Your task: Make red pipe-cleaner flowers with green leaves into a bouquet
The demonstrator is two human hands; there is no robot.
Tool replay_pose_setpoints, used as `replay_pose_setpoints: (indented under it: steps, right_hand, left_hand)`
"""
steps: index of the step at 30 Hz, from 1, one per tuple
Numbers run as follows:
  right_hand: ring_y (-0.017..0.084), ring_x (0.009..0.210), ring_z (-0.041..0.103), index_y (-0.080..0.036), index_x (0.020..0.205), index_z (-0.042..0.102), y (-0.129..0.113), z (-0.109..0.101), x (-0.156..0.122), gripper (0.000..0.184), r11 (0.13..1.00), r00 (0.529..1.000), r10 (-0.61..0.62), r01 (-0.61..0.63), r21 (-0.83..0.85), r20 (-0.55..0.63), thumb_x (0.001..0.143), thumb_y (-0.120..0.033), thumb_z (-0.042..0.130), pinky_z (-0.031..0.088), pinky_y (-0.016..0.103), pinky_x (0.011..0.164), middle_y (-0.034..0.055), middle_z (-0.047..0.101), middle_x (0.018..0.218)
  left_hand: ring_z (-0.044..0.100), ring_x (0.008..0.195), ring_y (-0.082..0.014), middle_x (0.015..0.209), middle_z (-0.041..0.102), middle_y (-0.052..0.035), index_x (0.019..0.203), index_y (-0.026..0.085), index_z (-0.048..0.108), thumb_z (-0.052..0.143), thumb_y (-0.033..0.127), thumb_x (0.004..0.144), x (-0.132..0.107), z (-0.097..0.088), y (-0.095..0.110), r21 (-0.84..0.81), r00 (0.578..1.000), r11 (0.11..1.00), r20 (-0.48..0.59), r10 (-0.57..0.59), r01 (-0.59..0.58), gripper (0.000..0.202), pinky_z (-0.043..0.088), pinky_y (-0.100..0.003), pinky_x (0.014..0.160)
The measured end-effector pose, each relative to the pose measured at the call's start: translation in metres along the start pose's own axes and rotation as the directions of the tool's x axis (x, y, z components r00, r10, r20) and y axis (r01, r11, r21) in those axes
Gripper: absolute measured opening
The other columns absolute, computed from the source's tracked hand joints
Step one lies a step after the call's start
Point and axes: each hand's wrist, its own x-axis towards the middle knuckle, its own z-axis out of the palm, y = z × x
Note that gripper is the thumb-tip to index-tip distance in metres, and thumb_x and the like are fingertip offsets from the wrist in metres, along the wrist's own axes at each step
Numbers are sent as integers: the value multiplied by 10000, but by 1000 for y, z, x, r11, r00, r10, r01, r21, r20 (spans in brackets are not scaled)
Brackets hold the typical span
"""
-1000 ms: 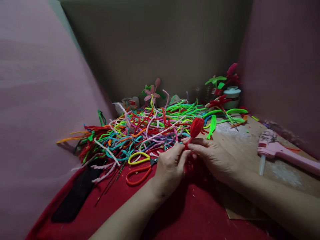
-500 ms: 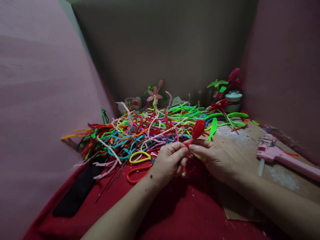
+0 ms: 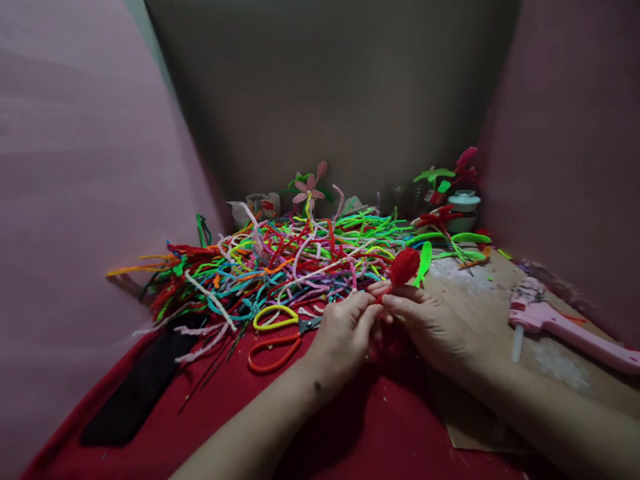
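My left hand and my right hand meet at the centre, both pinched on the stem of a red pipe-cleaner bud that stands up just above the fingers. Behind the hands spreads a big heap of coloured pipe cleaners. Scissors with one yellow and one orange handle lie on the red cloth just left of my left hand.
A pink glue gun lies on the brown board at the right. Finished pipe-cleaner flowers and a small white jar stand at the back. A black flat object lies at the lower left. Pink walls close in on both sides.
The hands and red bud stayed together, the fingers shifting slightly on the stem. The view swayed a little; nothing else moved.
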Motion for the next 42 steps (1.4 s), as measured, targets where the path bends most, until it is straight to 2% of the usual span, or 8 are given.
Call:
replay_pose_setpoints:
  steps: [3,5,11,18,27,34,37,42]
  right_hand:
    - [159,664,552,-237,758,699,-6,4,-1,77,997,997,-25,19,-79,-77,682,-239,685,440,291,638,10,659,728]
    - [148,628,525,-228,738,700,-8,5,-1,58,992,996,-2,-10,-129,-87,684,-231,680,423,283,614,8,648,685]
    - [144,612,524,-228,801,697,-6,1,1,116,989,1000,4,-3,-147,9,698,-270,665,418,283,617,0,640,697]
    - [147,617,532,-233,724,690,-8,-1,-3,47,981,1000,16,-20,-194,-27,687,-259,676,415,280,615,-6,627,673]
    - [166,731,604,-239,950,688,-8,0,-2,268,997,997,76,-76,-7,30,684,-210,684,449,313,696,34,686,849]
    - [134,667,569,-205,779,711,-12,8,-5,145,1000,997,6,-7,18,79,636,-194,725,435,285,685,17,675,762]
    - [111,616,545,-204,781,704,-9,7,-3,120,999,999,18,-19,28,51,661,-211,713,424,263,644,10,666,754]
    - [142,626,558,-213,812,686,-2,1,1,122,1000,1000,23,-23,5,-3,705,-269,676,423,289,623,15,661,779]
  left_hand:
    - [571,701,-159,782,626,-80,879,159,599,440,255,849,-3,5,-6,467,962,862,-82,261,-194,189,436,-273,674]
    - [573,701,-163,771,637,-83,862,162,607,397,215,862,-2,6,-7,527,957,821,-47,285,-218,216,430,-278,688]
    - [500,550,-91,590,555,12,674,165,593,441,237,841,3,-3,4,38,999,999,-36,28,-27,237,398,-198,556]
    - [284,334,-22,440,407,73,625,145,514,553,296,762,4,-12,11,-433,957,854,162,-241,289,208,199,-157,352]
    - [172,311,-5,468,376,88,742,149,539,561,301,796,2,-17,5,-657,896,642,431,-110,395,163,170,-138,303]
    - [159,282,-5,437,339,96,771,135,560,529,299,827,3,-20,-4,-666,809,552,588,-27,503,176,244,-127,281]
    - [199,287,-8,450,371,89,786,128,560,534,316,818,4,-17,-3,-665,840,589,542,-42,459,193,253,-134,289]
    - [412,341,-41,536,513,35,759,134,545,488,394,824,5,-8,6,-388,959,888,227,-167,246,274,321,-158,349]
